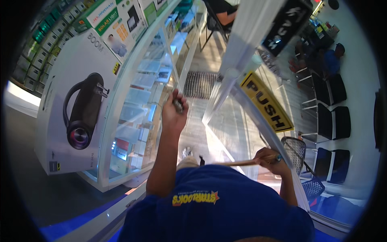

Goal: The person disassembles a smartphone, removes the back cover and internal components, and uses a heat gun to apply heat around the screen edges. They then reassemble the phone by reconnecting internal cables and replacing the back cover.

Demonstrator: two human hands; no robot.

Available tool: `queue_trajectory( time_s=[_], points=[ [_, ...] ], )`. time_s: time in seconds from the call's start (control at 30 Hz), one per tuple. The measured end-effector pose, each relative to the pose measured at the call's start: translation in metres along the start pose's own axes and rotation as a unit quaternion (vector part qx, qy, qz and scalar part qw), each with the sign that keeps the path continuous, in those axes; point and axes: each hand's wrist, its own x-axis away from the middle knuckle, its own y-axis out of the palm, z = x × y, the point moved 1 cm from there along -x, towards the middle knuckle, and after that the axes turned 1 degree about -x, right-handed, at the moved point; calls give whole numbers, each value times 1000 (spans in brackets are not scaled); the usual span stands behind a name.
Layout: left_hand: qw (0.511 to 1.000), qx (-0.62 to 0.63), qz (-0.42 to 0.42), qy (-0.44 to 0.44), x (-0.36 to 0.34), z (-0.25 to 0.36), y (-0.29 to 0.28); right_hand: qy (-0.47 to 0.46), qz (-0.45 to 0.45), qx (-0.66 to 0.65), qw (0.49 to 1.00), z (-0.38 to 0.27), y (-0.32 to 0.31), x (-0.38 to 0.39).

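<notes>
My left hand (174, 115) is raised beside a glass display counter (105, 133), its fingers curled round a small dark grey object (178, 106) whose kind I cannot make out. Low on the right, my right hand (271, 161) grips a light wooden stick (238, 163) close to its bluish end. The stick runs leftward across the front of my blue shirt, and its far end is hidden. Close by my right hand stands the white-framed edge of a glass door (258, 115), with a yellow sign (267, 103) on the pane.
A large white speaker box (76, 109) and a green-and-white light box (117, 26) sit on the counter at left. A striped mat (199, 84) lies on the floor ahead. Through the glass at right are black chairs (324, 121) and a seated person in blue (332, 60). Another person (223, 12) sits at the top.
</notes>
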Motion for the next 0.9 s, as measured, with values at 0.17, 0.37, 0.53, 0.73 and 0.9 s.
queue_trajectory(
  time_s=[0.17,0.37,0.53,0.73,0.9],
  points=[
    [995,27,-8,-93,-102,-6,42,21,147,48,988,-1,-44,-39],
    [983,11,24,-183,-282,-44,28,130,281,-15,951,36,-81,-68],
    [949,29,180,-255,-411,-80,-7,246,443,-95,857,65,-125,-81],
    [892,-114,228,-374,-511,-126,-45,332,540,-104,766,99,-137,-127],
    [861,-94,133,-481,-649,-157,20,383,461,-124,791,145,-115,-296]
  ],
)
